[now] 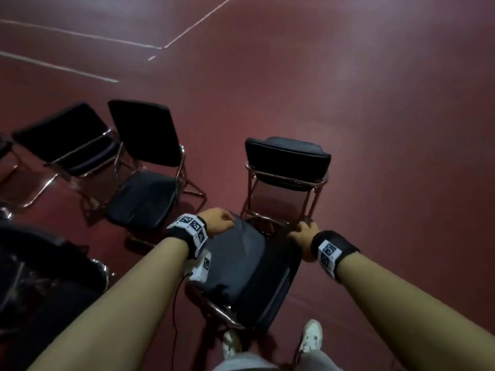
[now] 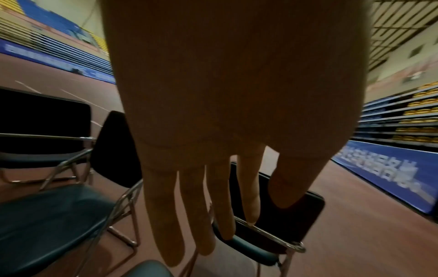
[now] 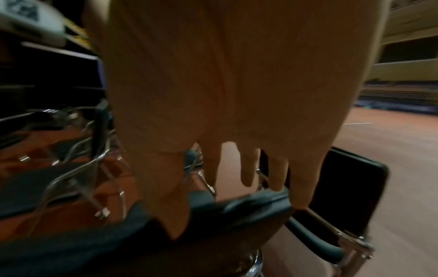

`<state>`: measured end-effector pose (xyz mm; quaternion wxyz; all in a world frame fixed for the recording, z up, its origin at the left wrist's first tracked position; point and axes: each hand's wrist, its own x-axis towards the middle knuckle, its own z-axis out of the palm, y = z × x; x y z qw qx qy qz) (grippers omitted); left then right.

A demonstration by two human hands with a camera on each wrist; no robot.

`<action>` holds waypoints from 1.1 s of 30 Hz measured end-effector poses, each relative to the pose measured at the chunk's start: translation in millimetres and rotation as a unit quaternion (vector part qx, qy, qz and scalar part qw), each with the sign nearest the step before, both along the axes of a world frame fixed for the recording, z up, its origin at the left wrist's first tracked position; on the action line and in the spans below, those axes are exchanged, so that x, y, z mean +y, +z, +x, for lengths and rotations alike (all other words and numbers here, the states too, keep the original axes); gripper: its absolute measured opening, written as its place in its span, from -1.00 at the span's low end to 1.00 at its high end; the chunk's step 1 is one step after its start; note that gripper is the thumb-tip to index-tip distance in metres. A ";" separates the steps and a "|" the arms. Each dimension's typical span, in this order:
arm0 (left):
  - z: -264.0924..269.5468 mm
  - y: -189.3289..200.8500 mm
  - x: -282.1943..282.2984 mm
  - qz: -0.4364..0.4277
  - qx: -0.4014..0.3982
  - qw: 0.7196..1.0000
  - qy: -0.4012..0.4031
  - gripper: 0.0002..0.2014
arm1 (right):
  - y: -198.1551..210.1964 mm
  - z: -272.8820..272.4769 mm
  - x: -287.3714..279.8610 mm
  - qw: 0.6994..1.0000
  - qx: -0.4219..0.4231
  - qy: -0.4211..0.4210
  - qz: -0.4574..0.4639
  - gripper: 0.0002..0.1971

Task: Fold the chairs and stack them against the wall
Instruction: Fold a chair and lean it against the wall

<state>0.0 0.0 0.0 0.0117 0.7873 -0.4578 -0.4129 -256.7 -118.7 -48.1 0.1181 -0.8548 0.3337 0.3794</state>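
Observation:
The nearest folding chair (image 1: 246,271) has a black cushion and a chrome frame, and it stands right in front of my feet. My left hand (image 1: 220,220) is at its far left edge; the left wrist view shows that hand (image 2: 208,206) with straight, spread fingers hanging just above the cushion (image 2: 151,269) and holding nothing. My right hand (image 1: 303,232) is on the far right corner. In the right wrist view its thumb (image 3: 170,206) lies on the cushion (image 3: 239,204) and its fingers reach past the edge.
Another black chair (image 1: 288,162) stands unfolded just beyond my hands. Two more chairs (image 1: 144,188) (image 1: 67,140) stand on the left, and a dark one (image 1: 45,266) at lower left. The red floor (image 1: 388,129) lies bare to the right. A cable (image 1: 175,303) hangs from my left wrist.

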 end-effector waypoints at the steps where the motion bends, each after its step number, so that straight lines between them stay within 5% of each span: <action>1: -0.2 0.3 -1.9 -0.002 0.002 1.000 0.026 -0.74 | -4.2 -2.1 -4.6 0.999 0.023 0.047 0.005 -0.20; 4: 1.0 8.3 2.0 0.002 -0.011 0.996 0.094 -0.75 | -21.5 -7.1 -7.5 0.988 0.068 0.136 -0.011 -0.08; 8: 1.0 6.0 23.4 0.011 -0.036 0.986 0.161 -0.77 | -35.3 -0.8 -12.9 0.965 0.008 0.253 -0.065 -0.44; 13: 1.8 -2.8 76.8 0.050 -0.061 0.971 0.226 -0.72 | -39.5 11.8 5.7 0.909 0.009 0.417 -0.018 -0.51; 17: 17.2 -23.3 120.6 0.083 -0.067 0.954 0.281 -0.71 | -42.9 24.5 -5.1 0.895 -0.040 0.445 -0.006 -0.41; 23: 60.5 -60.6 155.3 0.117 -0.047 0.949 0.289 -0.71 | -53.1 96.7 -10.8 0.901 -0.129 0.415 -0.016 -0.59; 33: 172.0 -124.0 122.9 0.084 0.000 0.971 0.226 -0.70 | -74.6 250.8 0.6 0.922 -0.141 0.359 -0.042 -0.55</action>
